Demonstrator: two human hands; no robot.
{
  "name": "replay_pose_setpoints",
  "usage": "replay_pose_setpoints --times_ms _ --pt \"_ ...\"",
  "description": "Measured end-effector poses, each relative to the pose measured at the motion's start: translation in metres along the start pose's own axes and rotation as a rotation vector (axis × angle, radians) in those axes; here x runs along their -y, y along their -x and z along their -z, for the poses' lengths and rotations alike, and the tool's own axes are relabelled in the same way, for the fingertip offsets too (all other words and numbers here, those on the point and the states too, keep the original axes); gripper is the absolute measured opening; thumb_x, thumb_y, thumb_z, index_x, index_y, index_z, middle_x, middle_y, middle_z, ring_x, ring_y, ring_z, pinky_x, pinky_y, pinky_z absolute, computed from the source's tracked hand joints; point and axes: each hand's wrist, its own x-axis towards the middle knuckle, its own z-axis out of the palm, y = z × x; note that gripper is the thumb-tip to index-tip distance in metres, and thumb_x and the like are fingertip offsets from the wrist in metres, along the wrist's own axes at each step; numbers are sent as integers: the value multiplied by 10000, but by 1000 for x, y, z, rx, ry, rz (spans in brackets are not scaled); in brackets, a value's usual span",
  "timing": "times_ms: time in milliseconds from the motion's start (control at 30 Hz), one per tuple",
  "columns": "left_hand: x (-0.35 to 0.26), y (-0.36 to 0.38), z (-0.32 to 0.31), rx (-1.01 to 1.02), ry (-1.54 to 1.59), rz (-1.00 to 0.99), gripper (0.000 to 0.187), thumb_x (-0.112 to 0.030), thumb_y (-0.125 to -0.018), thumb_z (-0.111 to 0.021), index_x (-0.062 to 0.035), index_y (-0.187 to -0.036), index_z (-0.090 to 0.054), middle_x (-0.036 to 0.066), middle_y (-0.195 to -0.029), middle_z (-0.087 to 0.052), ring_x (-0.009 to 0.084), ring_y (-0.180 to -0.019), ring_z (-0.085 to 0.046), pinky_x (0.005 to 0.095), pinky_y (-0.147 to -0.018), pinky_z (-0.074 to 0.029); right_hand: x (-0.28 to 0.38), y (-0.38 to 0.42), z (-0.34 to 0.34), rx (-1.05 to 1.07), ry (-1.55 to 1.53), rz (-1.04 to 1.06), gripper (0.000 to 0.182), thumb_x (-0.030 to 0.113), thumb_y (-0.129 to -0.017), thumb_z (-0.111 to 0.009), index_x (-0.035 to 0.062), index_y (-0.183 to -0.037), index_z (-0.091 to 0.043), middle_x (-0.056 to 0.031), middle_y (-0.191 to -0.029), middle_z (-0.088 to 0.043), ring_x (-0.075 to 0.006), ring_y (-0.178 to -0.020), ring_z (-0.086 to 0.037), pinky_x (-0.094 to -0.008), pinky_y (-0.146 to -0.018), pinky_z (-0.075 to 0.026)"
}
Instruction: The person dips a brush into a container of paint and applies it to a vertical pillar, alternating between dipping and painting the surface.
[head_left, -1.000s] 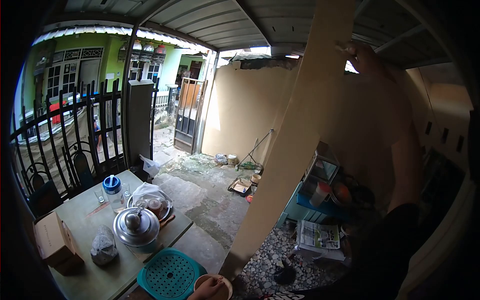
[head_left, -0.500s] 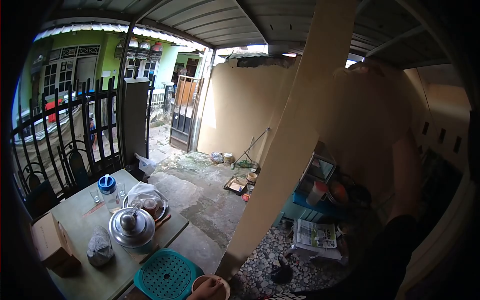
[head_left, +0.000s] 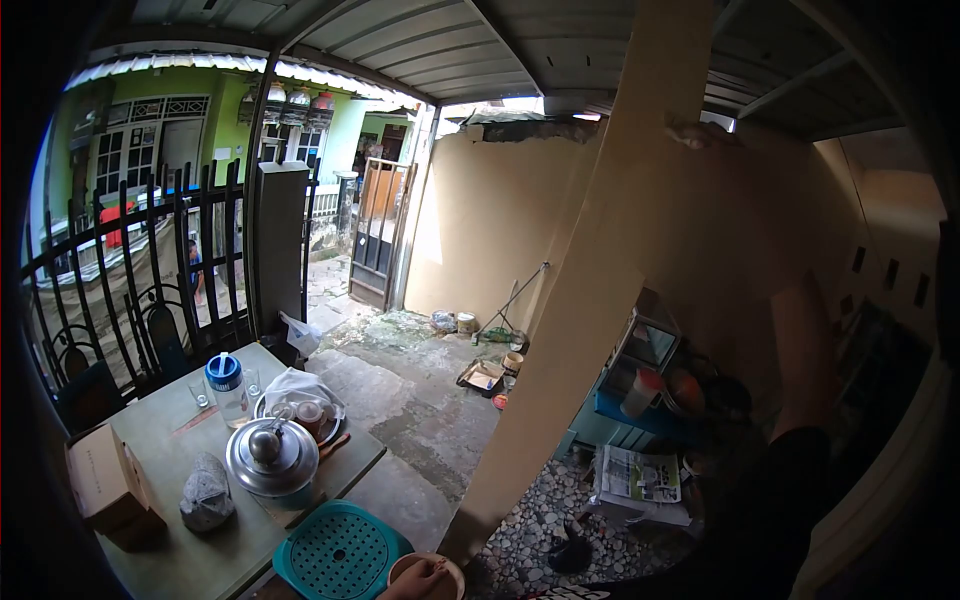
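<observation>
Low at the bottom edge, my left hand (head_left: pixel 424 576) is closed at a round tan tub (head_left: pixel 457 578), its fingers curled over the opening; the tub's lower part is out of frame. Beside it stands a teal plastic stool (head_left: pixel 341 548) with a perforated seat. My right arm, in a black sleeve, reaches up on the right. High against the beige pillar (head_left: pixel 575 300), my right hand (head_left: pixel 705 133) has its fingers bent together. Something pale shows at the fingertips, too dim and blurred to name.
On the table (head_left: pixel 265 545) at left are a lidded metal pot (head_left: pixel 272 460), a blue-topped jug (head_left: pixel 229 390), a cardboard box (head_left: pixel 110 480) and a grey bag (head_left: pixel 207 495). Newspapers (head_left: pixel 640 476) lie right of the pillar. A paint tray (head_left: pixel 481 377) rests on the ground.
The view has shifted slightly, so the scene sits a little further right and lower. My right hand has moved slightly up on the pillar; my left hand stays at the tub.
</observation>
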Motion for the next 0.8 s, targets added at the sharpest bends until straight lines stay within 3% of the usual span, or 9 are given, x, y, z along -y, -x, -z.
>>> replay_pose_setpoints --times_ms 67,233,400,500,600,700,800 --pt "-15 4 6 52 -12 81 478 -433 -866 -523 19 -1012 -574 204 -972 -600 302 -920 -568 369 -801 -436 30 20 2 63 -130 -20 225 169 -825 -573 43 -1011 -596 -157 -915 -602 -313 -867 -581 -389 -750 -477" --pt "-9 9 5 37 -11 68 476 -427 -867 -523 19 -1029 -559 205 -986 -596 311 -928 -566 368 -812 -433 74 44 22 242 -334 -128 180 102 -795 -611 14 -952 -605 -142 -897 -614 -294 -824 -607 -345 -720 -476" --pt "4 9 -2 40 19 16 474 -425 -872 -516 15 -1044 -551 202 -991 -595 308 -941 -566 367 -818 -433 54 31 29 381 -405 -281 148 119 -799 -617 9 -897 -621 -146 -840 -624 -255 -795 -619 -325 -701 -470" --pt "-3 12 3 56 -64 78 469 -419 -878 -509 11 -1059 -546 196 -997 -598 300 -956 -565 362 -822 -434 16 13 23 192 -353 -207 158 135 -827 -596 -13 -873 -562 -151 -774 -602 -270 -693 -587 -317 -651 -458" --pt "-3 16 3 48 -12 69 470 -423 -882 -501 10 -1059 -547 194 -1001 -598 297 -953 -568 362 -814 -438 -31 -4 19 71 -139 -202 155 126 -822 -589 5 -918 -606 -134 -837 -634 -239 -774 -621 -312 -678 -477" --pt "-4 17 4 46 -19 71 473 -431 -883 -497 7 -1054 -551 193 -996 -600 294 -946 -571 364 -808 -441 -23 -23 37 -12 -152 -176 201 164 -860 -559 25 -1001 -589 -152 -901 -617 -286 -795 -607 -340 -715 -479" --pt "4 20 1 -1 24 -34 477 -437 -882 -494 6 -1048 -557 190 -985 -603 291 -928 -576 364 -797 -444 -3 -31 44 -92 36 -86 225 163 -878 -512 52 -1061 -585 -129 -993 -602 -286 -955 -567 -346 -818 -462"
